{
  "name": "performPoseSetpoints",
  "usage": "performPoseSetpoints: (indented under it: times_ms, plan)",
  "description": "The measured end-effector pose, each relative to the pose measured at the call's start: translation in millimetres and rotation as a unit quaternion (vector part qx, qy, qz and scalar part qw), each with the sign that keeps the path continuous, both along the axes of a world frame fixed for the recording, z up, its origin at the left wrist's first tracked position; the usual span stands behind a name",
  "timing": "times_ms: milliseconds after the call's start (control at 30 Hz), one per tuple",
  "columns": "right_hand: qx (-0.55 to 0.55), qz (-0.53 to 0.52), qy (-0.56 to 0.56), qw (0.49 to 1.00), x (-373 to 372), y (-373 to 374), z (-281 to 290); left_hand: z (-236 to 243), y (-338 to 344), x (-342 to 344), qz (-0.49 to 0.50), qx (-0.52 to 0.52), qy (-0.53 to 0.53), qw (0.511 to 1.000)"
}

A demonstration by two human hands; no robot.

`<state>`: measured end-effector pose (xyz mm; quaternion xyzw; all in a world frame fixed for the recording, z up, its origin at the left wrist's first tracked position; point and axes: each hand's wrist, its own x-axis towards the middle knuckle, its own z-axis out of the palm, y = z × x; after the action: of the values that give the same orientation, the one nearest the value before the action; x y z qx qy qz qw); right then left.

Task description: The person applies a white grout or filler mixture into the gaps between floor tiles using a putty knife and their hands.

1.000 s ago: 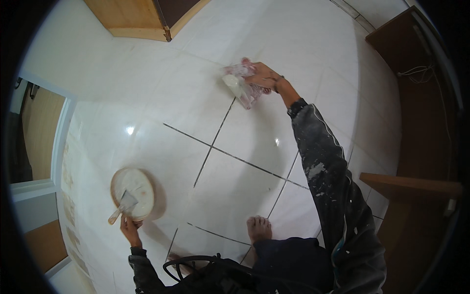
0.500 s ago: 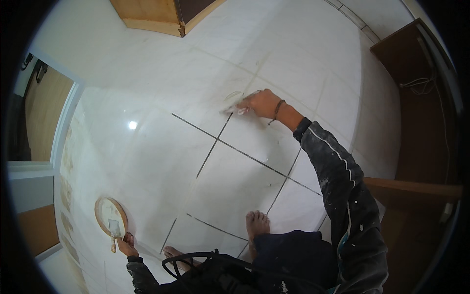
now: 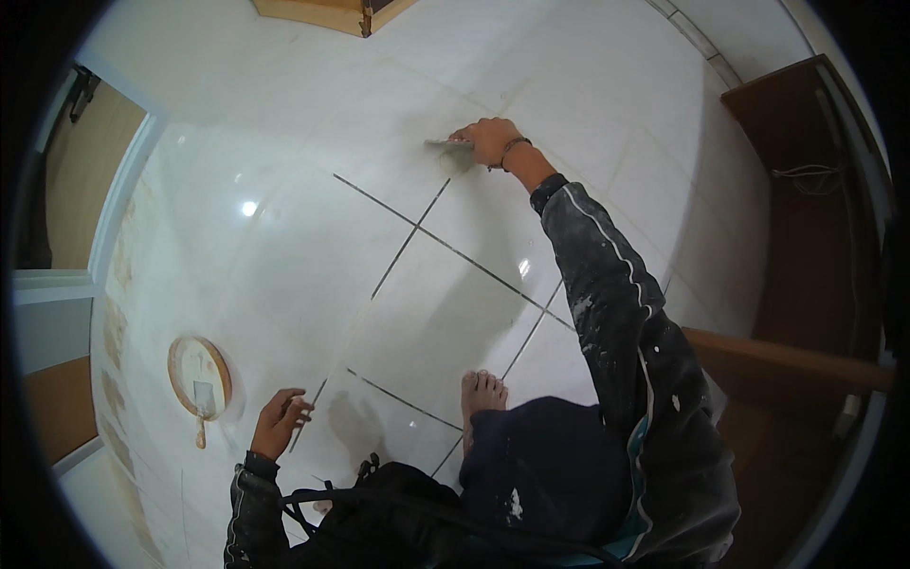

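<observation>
My right hand (image 3: 492, 141) grips a flat, pale blade (image 3: 439, 144) low over the white tile at the upper end of a dark joint line. My left hand (image 3: 279, 422) hangs at lower left, fingers loosely apart, holding nothing visible. A round, shallow tan-rimmed container (image 3: 221, 362) with pale material inside rests on the floor left of that hand, with a putty knife (image 3: 201, 433) lying in it and its handle over the near rim. Dark joint lines (image 3: 389, 266) cross between the tiles (image 3: 398, 338); farther joints look pale.
My bare foot (image 3: 482, 391) is below centre. A wooden unit (image 3: 308, 11) stands at the top, a brown cabinet with a projecting board (image 3: 770, 351) and a loose white cable (image 3: 813, 180) at right. A doorway frame (image 3: 121, 190) is at left, brown smears (image 3: 118, 322) beside it.
My left hand has let go of the container and moved right. My right hand dipped lower, then moved back up; the crumpled pinkish plastic seen earlier in it is not visible now.
</observation>
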<state>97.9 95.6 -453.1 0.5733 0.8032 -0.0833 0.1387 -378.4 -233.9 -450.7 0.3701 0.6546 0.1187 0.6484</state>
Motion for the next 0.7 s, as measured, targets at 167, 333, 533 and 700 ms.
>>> performPoseSetpoints:
  times_ms: [167,333,533,700]
  plan:
    - [0.0,-0.007,0.013,1.0,-10.3,-40.0,-11.0,62.5,28.3,22.9,-0.156,0.147,0.018,0.977]
    - [0.008,0.015,-0.002,1.0,-51.2,-77.0,-33.9,97.1,11.2,-25.9,-0.154,0.182,0.081,0.968]
    - [-0.043,0.05,0.019,0.998,-117.3,-126.5,-14.6,53.5,-44.1,-44.3,-0.128,0.141,0.015,0.982]
    - [-0.058,0.071,0.013,0.996,-154.2,-164.5,-36.5,-11.0,-90.0,-16.2,-0.143,0.134,-0.02,0.98]
